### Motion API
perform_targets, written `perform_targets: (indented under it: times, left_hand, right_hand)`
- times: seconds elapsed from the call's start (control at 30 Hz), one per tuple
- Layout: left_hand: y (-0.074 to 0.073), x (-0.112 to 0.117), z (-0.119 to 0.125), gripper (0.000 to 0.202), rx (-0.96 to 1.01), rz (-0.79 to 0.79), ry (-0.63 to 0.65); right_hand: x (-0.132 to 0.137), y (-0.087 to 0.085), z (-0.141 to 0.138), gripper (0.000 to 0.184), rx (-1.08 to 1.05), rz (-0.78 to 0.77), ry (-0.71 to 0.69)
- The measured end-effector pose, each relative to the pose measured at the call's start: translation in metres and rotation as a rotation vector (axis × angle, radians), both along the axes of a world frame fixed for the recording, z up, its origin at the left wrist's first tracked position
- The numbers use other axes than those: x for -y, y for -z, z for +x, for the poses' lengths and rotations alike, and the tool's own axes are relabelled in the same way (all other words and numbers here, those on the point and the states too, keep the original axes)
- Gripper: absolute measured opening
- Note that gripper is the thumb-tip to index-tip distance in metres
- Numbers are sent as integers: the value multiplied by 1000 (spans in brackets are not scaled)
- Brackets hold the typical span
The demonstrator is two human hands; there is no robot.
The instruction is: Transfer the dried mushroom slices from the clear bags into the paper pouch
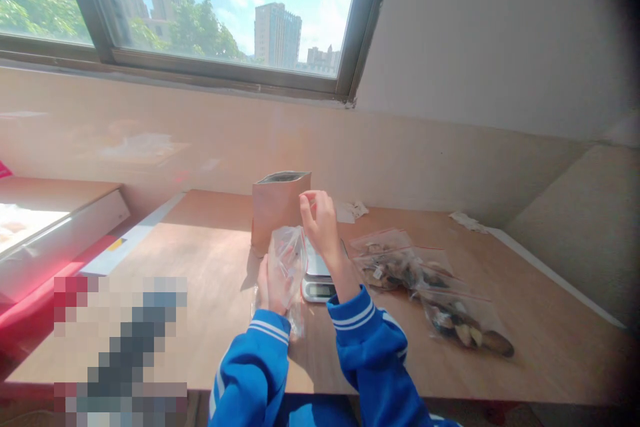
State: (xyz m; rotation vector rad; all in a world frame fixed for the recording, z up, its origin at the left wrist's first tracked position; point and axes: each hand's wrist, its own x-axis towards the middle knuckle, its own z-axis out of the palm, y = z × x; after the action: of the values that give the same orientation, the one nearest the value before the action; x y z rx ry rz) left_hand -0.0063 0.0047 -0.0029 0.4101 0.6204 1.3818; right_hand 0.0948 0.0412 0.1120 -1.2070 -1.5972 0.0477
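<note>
My left hand (pixel 271 288) is wrapped around the side of a clear plastic bag (pixel 290 250), which stands crumpled in front of me. My right hand (pixel 320 223) is raised over a small kitchen scale (pixel 319 291), its thumb and fingertips drawn together; what they hold, if anything, is too small to see. Behind the hands a brown kraft paper pouch (pixel 273 210) stands upright with its top open and a silvery inside showing. The right hand's fingertips are near the pouch's right edge and partly cover the scale's plate from view.
Several clear zip bags (pixel 465 320) with dark and pale brown pieces lie right of the scale. White paper scraps (pixel 357 210) lie at the back of the wooden table (pixel 200 240). A window (pixel 225 13) is above, and a red and white surface stands at left.
</note>
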Motion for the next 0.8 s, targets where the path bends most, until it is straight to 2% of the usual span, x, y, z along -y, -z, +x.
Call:
perform_targets:
  times: [0.13,0.2,0.27,0.37,0.53,0.7,0.8]
  left_hand:
    - [-7,7,2,60,74,-73,23]
    - [-9,9,3,53,67,-90,4]
    - [-10,9,5,43,3,-78,-19]
    - [-7,8,8,38,-173,35,12]
    - [-8,11,9,39,-410,200,80]
    - [-28,26,1,35,-606,341,315]
    - [-40,31,3,32,-799,426,315]
  right_hand:
    - [26,43,13,30,-137,-298,-39]
    - [31,58,23,31,-257,-348,-64]
    - [33,66,36,33,-420,-346,-118]
    - [37,68,58,38,-605,-329,-154]
    - [58,65,91,49,-674,-351,-164]
    - [88,70,101,47,-674,-333,-62]
    - [96,71,94,43,-637,-364,-80]
